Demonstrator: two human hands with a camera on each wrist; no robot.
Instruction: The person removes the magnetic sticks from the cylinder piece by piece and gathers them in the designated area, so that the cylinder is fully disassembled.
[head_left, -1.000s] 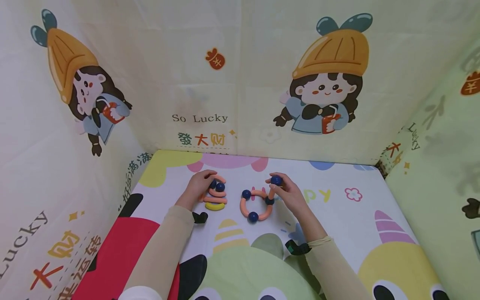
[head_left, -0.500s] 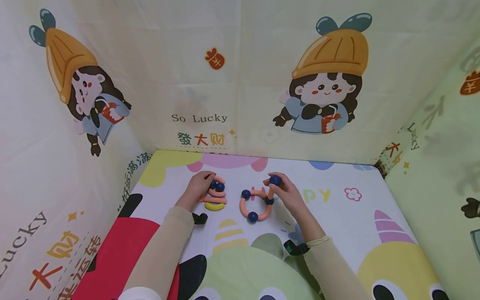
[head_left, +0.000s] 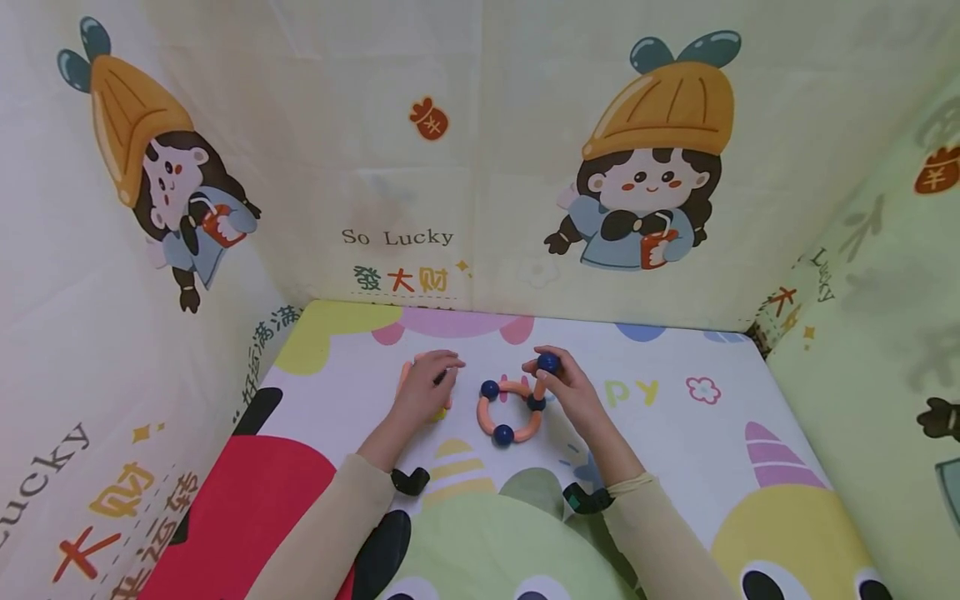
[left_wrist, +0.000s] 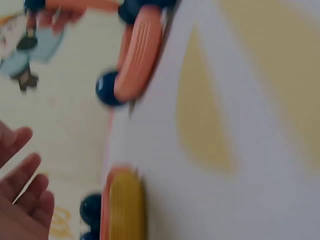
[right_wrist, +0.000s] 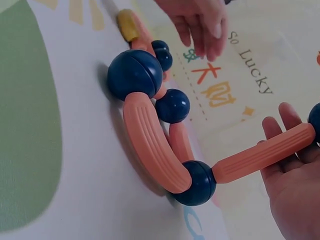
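My right hand pinches a blue ball between thumb and fingers. That ball tops a straight orange rod, which rises from a joint ball of a ring. The ring lies on the table, made of curved orange rods and blue balls. My left hand hovers over loose pieces to the left, its fingers relaxed, with nothing seen in its grasp. Beneath it the left wrist view shows a yellow curved rod and blue balls. The hand hides most of these pieces in the head view.
A patterned cloth covers the table. Printed fabric walls enclose it at the back and both sides. Dark wrist-worn devices sit near both cuffs.
My left hand has lifted away from the loose pieces and shifted right, now covering more of them. My right hand keeps its hold on the blue ball, almost unmoved.
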